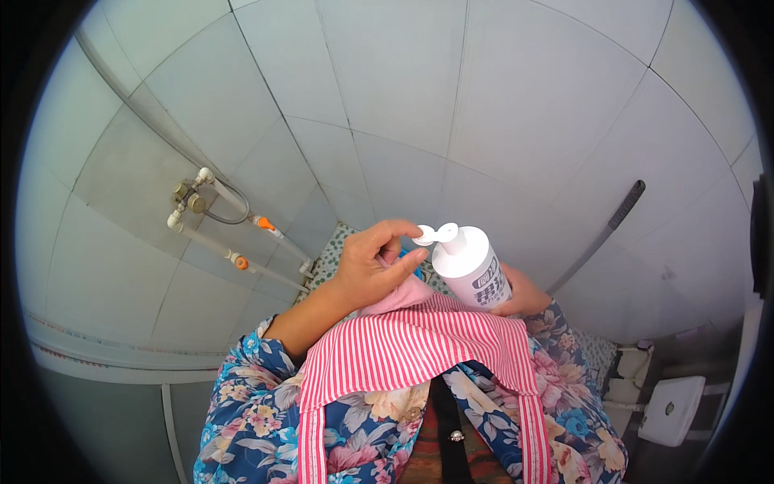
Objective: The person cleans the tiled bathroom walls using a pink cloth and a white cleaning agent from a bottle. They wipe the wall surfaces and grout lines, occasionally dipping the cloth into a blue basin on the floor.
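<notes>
In front of the chest, a white plastic bottle (468, 269) bearing dark writing leans a little, with its flip-top cap (436, 234) open. My right hand (525, 291) grips the bottle's lower right side; part of that hand is hidden behind it. My left hand (380, 261) is at the cap, with its index fingertip on the raised lid and its thumb just below. A pink cloth (404, 295) is held in my left hand, under the palm and lower fingers.
Shower valves and pipes (196, 202) with orange handles run along the tiled wall at left. A dark-gripped handle (627, 204) leans against the right wall. A white cistern (671, 411) is at lower right. Something blue (416, 261) lies partly hidden behind the hands, near the patterned floor (329, 251).
</notes>
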`<state>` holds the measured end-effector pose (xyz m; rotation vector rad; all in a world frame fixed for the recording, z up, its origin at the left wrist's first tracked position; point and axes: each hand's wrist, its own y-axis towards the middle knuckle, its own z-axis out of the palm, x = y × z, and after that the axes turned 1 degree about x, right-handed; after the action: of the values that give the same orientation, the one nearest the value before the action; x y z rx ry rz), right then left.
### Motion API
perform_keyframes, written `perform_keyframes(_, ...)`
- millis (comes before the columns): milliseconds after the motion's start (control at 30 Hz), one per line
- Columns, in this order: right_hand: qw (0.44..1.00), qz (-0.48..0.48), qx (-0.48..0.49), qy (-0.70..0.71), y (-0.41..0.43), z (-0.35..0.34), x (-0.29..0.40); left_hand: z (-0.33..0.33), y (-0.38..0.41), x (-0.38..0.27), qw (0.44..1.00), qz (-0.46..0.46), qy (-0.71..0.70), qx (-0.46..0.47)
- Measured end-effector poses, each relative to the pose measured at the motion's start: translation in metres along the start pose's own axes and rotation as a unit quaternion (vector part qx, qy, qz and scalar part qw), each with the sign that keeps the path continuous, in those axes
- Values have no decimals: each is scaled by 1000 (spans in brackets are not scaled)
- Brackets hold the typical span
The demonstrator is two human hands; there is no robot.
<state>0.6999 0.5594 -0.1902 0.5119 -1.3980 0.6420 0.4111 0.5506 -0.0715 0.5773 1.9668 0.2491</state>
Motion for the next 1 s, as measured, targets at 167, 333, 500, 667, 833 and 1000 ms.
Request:
perform_keyframes(167,1000,4,-23,12,1,-2,12,5,15,10,999,2,-22,-44)
perform_keyframes(333,995,23,-91,15,-7,7,11,7,5,22,992,-59,-67,-86)
perform_keyframes(500,985,13,-161,63,-10,17,16,6,-8,33,985,-106,-104,-89)
perform_keyframes(667,969,-13,-228,95,6,13,41,-4,-4,31,980,-120,-120,-108)
perform_keyframes(833,966,-49,-239,86,26,-2,86,-19,10,31,978,-136,-97,-124)
perform_keyframes(1000,960,-69,-263,66,35,-20,120,-32,23,51,967,-168,-115,-154)
